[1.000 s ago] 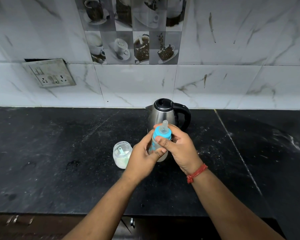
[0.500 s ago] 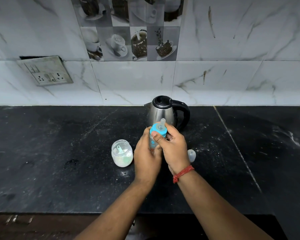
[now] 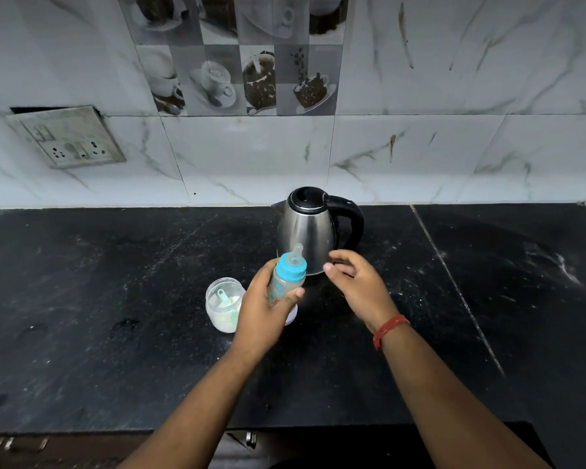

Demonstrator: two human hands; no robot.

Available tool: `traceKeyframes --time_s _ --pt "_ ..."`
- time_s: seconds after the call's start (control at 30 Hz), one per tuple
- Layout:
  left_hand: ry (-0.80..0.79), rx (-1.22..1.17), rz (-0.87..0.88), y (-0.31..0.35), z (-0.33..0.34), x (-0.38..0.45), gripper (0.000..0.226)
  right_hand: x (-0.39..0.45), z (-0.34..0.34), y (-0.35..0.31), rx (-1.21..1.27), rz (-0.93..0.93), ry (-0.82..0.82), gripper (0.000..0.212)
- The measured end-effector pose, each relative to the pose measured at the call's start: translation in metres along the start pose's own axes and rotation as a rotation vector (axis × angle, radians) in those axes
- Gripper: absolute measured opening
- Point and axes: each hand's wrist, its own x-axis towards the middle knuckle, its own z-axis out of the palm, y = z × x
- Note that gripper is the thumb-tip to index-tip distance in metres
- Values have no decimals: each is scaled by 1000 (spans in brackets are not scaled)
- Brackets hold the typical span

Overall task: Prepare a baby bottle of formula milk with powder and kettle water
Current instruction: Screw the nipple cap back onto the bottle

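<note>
Two hands work above a black stone bench [image 3: 82,316], its surface matt, scratched and dusted with pale specks. The left hand [image 3: 263,311] grips the baby bottle [image 3: 286,282] round its body, thumb across the front and fingers curled behind; the bottle tilts slightly to the right. It is a small clear plastic cylinder with a printed pattern in red and blue, too small to read, a bright blue screw collar and a translucent soft teat on top. Cloudy pale liquid shows inside.

The right hand [image 3: 356,286] hovers just right of the bottle, apart from it, fingers loosely spread and relaxed, holding nothing. A red thread band [image 3: 389,330] circles that wrist.

Just beyond both hands stands the kettle [image 3: 310,231]: a brushed steel cone with a black round lid and a black curved handle on its right side. No brand mark can be made out on it.

Immediately left of the left hand sits a clear round jar [image 3: 222,304], open at the top, holding white powder and a pale green scoop [image 3: 224,297].

Behind the bench rises a wall of glossy white marble-look tiles, with a panel of coffee-cup pictures and, far left of the hands, a grimy tilted socket plate [image 3: 68,137].
</note>
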Motion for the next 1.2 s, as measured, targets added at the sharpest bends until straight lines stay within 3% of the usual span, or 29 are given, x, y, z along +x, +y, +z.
traceKeyframes --time_s 0.1,0.2,0.37,0.57,0.77,0.97,1.1,1.2 --pt "0 3 -35 -8 -1 2 50 16 -19 36 -372 72 12 38" --pt "0 -8 -58 -13 -1 6 51 23 -32 67 -747 133 -103 53" --pt "-6 -21 -78 -16 -3 14 55 22 -34 98 -953 234 -220 58" --pt "-16 -31 -95 -20 -3 24 55 25 -32 93 -950 115 -131 44" --pt "-31 -36 -93 -19 -3 28 55 35 -28 35 -393 113 -46 49" --pt "-54 -31 -84 -17 0 34 54 36 -22 -55 -97 -196 -135 45" --pt "-60 -40 -79 -14 1 37 53 37 -17 -83 -288 -402 -194 50" --pt "-64 -57 -80 -11 2 39 51 38 -11 -89 -502 -447 -280 56"
